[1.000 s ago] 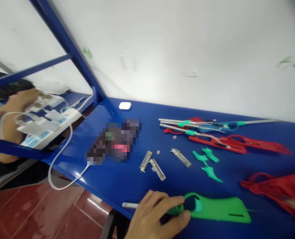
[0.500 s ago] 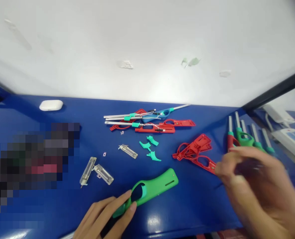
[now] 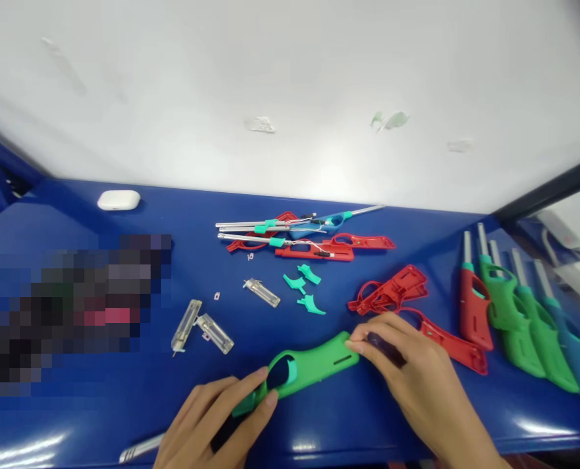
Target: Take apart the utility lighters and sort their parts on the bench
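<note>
Near the front edge of the table [image 3: 333, 426], left of its middle, a green utility lighter [image 3: 314, 368] lies aslant, its metal tube toward the front left corner and its butt end toward the right. The left hand [image 3: 206, 426] has its grip closed around the collar end, thumb on the near side and fingers on the far side. The right hand [image 3: 417, 371] is at the butt, its grip pinched around a dark-handled tool [image 3: 386, 349]; the tool's tip is hidden by the fingertips.

Beyond the lighter lie three teal triggers [image 3: 312, 304] and three clear fuel tanks [image 3: 262, 293]. Red casing halves [image 3: 392, 291] sit behind the right hand. Along the far edge are wired metal tubes [image 3: 251, 239] and a blue lighter [image 3: 314, 226]. Five finished-looking lighters [image 3: 476, 309] stand in a row, lying flat, by the right edge. A white earbud case [image 3: 118, 200] rests near the far left corner.
</note>
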`<state>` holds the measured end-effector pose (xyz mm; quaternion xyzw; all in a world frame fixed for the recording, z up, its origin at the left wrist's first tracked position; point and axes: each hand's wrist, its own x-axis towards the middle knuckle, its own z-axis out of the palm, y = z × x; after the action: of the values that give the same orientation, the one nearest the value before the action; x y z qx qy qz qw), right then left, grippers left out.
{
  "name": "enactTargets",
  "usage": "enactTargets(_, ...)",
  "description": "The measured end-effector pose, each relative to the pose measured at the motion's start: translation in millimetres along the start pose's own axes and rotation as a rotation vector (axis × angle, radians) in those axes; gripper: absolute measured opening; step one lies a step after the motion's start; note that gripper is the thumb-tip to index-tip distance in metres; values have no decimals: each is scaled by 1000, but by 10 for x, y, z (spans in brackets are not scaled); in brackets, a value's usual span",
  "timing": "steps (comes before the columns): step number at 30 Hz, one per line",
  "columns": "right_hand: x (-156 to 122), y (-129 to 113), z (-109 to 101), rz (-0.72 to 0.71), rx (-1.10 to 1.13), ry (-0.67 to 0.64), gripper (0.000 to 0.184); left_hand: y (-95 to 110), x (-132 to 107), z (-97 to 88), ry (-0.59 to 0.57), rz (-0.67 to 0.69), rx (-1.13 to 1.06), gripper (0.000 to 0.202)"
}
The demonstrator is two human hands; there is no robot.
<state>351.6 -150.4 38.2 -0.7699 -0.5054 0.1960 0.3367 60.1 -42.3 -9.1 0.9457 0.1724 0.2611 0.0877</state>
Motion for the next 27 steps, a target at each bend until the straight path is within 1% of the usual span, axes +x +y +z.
enactTargets(3, 30, 47, -47, -10, -28, -72, 21, 22, 10, -15, -3, -29, -18, 57)
enactTargets(8, 166, 133, -168, -59, -37, -269, 22, 70, 4, -35, -20, -70, -47, 62)
enactTargets(13, 353, 111, -272, -116, -53, -448, 24, 47, -13, -40, -23, -57, -75, 58)
enactTargets(15, 381, 88, -284, -153, -43, -487, 24, 42, -2, -47, -32, -61, -76, 58)
enactTargets(17, 350, 69, -262, -187, -75, -444, 22, 50, 15, -57, -28, -70, -68, 59)
enactTargets(19, 266, 57, -200, -185, -182, -316, 21, 66, 30, -65, 9, -74, -67, 59)
enactTargets(21, 162, 46, -111, -160, -322, -189, 28, 80, 37, -69, 35, -81, -70, 59)
enactTargets(23, 82, 29, -19, -174, -439, -131, 31, 80, 41, -67, 30, -82, -71, 59)
enactTargets(24, 57, 17, 20, -221, -506, -119, 30, 75, 45, -64, 25, -79, -70, 58)
enactTargets(27, 38, -20, 92, -422, -743, -92, 31, 50, 76, -54, 31, -50, -56, 55)
